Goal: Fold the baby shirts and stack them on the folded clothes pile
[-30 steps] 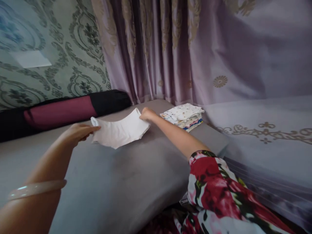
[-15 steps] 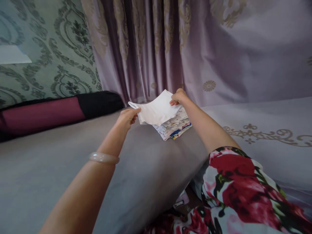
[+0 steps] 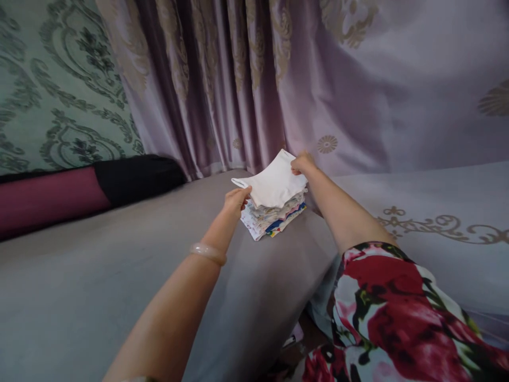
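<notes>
A small white garment (image 3: 276,183) with a curved-in far edge and a narrow loop at its left corner is stretched flat between my hands. My left hand (image 3: 237,199) pinches its left side near that loop, thumb on top. On the opposite side my right hand (image 3: 303,163), slightly blurred, grips the right edge with curled fingers. The garment lies over the top of a stack of folded patterned clothes (image 3: 270,223), whose layers show printed white, pink and blue cloth. Most of the stack's top is hidden beneath the garment.
The stack stands on a grey-covered bed (image 3: 159,254) near its right edge. Behind hang purple curtains (image 3: 258,106). A maroon and black bolster (image 3: 95,183) lies along the green patterned wall (image 3: 79,95). A pale embroidered cloth (image 3: 417,196) spreads at the right.
Both hands have brought the white garment lower onto the stack, so it now lies more squarely over it. The view has turned slightly, shifting the wall and bolster leftward.
</notes>
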`<action>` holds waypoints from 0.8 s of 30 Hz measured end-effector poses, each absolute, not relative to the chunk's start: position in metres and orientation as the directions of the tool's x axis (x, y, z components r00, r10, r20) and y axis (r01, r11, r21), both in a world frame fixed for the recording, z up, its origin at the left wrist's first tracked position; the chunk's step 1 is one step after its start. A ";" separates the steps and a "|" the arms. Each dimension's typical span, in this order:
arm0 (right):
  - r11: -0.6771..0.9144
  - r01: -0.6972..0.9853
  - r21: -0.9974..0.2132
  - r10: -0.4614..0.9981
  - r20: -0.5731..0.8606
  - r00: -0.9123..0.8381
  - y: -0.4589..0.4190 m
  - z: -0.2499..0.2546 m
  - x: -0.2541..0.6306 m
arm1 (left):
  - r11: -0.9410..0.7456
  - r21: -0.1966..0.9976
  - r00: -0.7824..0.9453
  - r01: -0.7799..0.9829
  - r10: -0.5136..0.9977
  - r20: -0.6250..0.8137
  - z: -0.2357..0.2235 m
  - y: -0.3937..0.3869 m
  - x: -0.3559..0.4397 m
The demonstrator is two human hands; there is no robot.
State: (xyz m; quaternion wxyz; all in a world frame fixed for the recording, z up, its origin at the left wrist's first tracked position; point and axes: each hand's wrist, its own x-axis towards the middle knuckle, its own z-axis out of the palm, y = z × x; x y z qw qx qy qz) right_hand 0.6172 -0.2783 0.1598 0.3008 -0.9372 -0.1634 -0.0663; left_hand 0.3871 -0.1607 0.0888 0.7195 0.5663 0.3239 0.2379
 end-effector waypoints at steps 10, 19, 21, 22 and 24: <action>-0.832 0.284 -0.477 0.269 0.101 0.958 -0.274 0.139 0.616 | 0.268 0.957 0.652 0.111 0.707 -0.274 0.051 -0.153 0.390; -0.883 0.368 -0.290 0.344 0.131 0.930 -0.276 0.114 0.595 | -0.175 0.959 0.562 0.221 0.827 0.022 0.033 -0.160 0.392; -0.889 0.404 -0.217 0.369 0.187 0.911 -0.277 0.106 0.590 | -0.490 0.842 0.561 0.227 0.772 0.298 0.034 -0.163 0.392; -0.889 0.425 -0.168 0.385 0.226 0.895 -0.277 0.101 0.587 | -0.627 0.750 0.590 0.212 0.693 0.413 0.034 -0.165 0.393; -0.887 0.452 -0.095 0.408 0.297 0.863 -0.279 0.093 0.583 | -0.787 0.591 0.666 0.176 0.537 0.517 0.032 -0.170 0.393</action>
